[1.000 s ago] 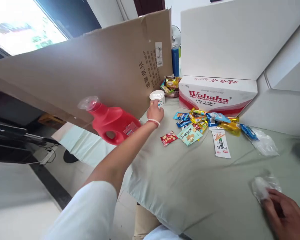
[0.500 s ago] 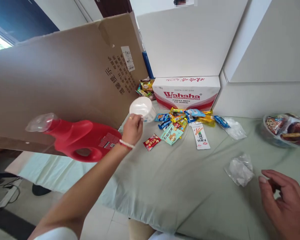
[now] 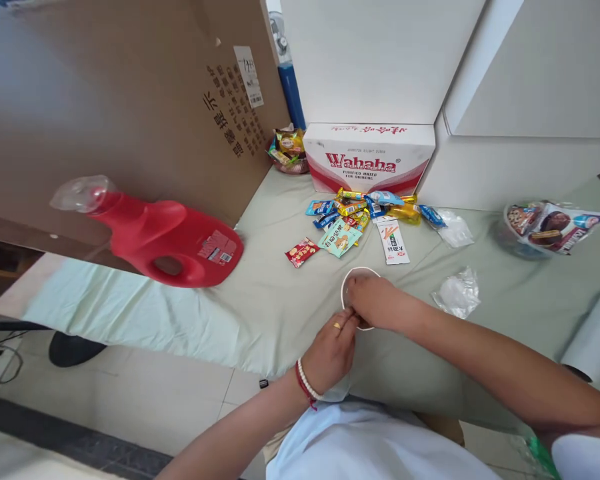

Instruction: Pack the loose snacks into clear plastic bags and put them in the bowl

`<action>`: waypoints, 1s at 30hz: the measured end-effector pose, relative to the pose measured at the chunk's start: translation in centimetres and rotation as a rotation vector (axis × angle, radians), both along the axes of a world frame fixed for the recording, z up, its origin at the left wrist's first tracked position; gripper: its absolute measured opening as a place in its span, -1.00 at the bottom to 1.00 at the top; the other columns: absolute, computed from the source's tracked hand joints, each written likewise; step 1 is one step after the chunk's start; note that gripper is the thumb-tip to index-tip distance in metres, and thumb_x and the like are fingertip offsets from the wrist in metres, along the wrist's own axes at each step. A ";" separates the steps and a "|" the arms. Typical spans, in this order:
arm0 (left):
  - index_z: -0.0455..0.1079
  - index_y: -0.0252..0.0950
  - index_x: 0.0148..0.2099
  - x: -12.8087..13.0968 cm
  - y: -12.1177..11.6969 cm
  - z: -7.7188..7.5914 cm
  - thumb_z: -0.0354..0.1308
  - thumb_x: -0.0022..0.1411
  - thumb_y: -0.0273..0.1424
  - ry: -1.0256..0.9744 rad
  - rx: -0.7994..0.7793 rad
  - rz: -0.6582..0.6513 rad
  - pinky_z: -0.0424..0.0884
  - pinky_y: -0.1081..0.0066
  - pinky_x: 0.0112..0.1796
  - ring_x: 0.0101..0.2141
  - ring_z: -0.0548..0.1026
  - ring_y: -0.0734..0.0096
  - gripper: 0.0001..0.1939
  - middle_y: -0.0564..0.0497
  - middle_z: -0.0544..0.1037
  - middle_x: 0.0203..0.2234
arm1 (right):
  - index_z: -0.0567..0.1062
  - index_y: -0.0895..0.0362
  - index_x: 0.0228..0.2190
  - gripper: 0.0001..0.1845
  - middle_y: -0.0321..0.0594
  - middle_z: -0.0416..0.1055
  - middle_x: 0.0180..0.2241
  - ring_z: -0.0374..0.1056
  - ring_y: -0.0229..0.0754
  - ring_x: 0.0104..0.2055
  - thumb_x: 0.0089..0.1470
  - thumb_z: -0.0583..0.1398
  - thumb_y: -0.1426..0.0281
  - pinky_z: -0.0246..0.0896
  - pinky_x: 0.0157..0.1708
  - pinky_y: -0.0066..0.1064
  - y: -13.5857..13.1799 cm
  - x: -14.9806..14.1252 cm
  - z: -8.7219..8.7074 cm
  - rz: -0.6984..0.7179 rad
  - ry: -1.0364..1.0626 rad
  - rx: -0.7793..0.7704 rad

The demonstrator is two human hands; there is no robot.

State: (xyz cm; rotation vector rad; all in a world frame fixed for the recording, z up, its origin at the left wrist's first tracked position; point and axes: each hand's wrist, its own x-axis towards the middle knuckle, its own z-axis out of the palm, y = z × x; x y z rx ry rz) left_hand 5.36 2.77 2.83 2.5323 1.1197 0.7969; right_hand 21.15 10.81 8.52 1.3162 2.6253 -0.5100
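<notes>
A white paper bowl (image 3: 364, 271) is close in front of me at the table's near side, its opening facing up. My left hand (image 3: 333, 350), with a ring and a beaded bracelet, is closed on the bowl's near rim. From the right, my right hand (image 3: 375, 300) reaches down into the bowl. Its fingertips are hidden, and whatever they touch inside does not show. Just beyond the bowl lie a red snack packet (image 3: 301, 253), a mint-green packet (image 3: 340, 238) and a white stick-shaped packet (image 3: 393, 241).
A red jug (image 3: 180, 233) lies on its side at left against a cardboard panel (image 3: 130, 120). A Wahaha water box (image 3: 370, 160) stands behind piled snacks. Crumpled clear plastic (image 3: 459, 293), a snack-filled tub (image 3: 525, 243) and a grey-white roll (image 3: 593, 337) are on the right.
My left hand has brought the bowl from beside the red jug toward me and to the right. My right hand has come from the right edge into the bowl. The view has tilted downward.
</notes>
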 end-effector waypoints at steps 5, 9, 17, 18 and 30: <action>0.23 -0.29 0.13 -1.6 0.4 -1.5 -0.08 0.32 -0.66 -0.128 0.047 0.131 0.57 0.21 -0.02 0.10 0.50 0.22 -0.62 -0.24 0.50 0.04 | 0.60 0.31 -0.16 -0.72 0.16 0.60 -0.16 0.56 0.09 -0.14 0.16 0.14 0.57 0.39 -0.23 -0.28 -0.5 -0.9 0.4 -0.016 -0.087 -0.002; 0.16 -0.27 0.23 -1.7 1.0 -2.7 -0.05 0.32 -0.65 -0.160 0.105 0.160 0.59 0.20 -0.07 0.03 0.54 0.21 -0.54 -0.22 0.50 0.00 | 0.58 0.25 -0.13 -0.74 -0.03 0.63 -0.22 0.56 0.03 -0.20 0.12 0.21 0.49 0.36 -0.22 -0.30 -1.2 -0.3 0.5 -0.050 -0.034 -0.008; -0.07 -0.31 0.44 -0.6 1.0 -1.4 -0.01 0.31 -0.66 -0.161 0.275 0.016 0.61 0.24 -0.10 -0.02 0.55 0.21 -0.29 -0.23 0.53 -0.06 | 0.44 0.15 0.00 -0.63 -0.03 0.53 -0.12 0.49 -0.02 -0.11 0.16 0.23 0.35 0.31 -0.18 -0.34 -4.7 3.4 0.9 -0.225 0.151 -0.012; -0.10 -0.31 0.45 -0.3 1.0 -1.1 -0.01 0.30 -0.67 -0.168 0.295 -0.010 0.61 0.23 -0.08 0.00 0.55 0.21 -0.27 -0.24 0.53 -0.05 | 0.44 0.14 0.01 -0.64 -0.04 0.53 -0.12 0.48 -0.03 -0.12 0.18 0.22 0.36 0.31 -0.16 -0.33 -5.2 4.0 0.9 -0.253 0.194 0.000; 0.20 -0.26 0.32 0.8 1.0 -1.1 -0.01 0.25 -0.65 -0.113 0.184 0.035 0.58 0.25 -0.14 -0.04 0.55 0.18 -0.40 -0.30 0.46 0.09 | 0.45 0.06 0.02 -0.39 -0.18 0.54 -0.22 0.47 -0.06 -0.31 -0.02 0.35 0.07 0.42 -0.28 -0.23 -5.2 13.7 5.0 -1.076 0.769 0.570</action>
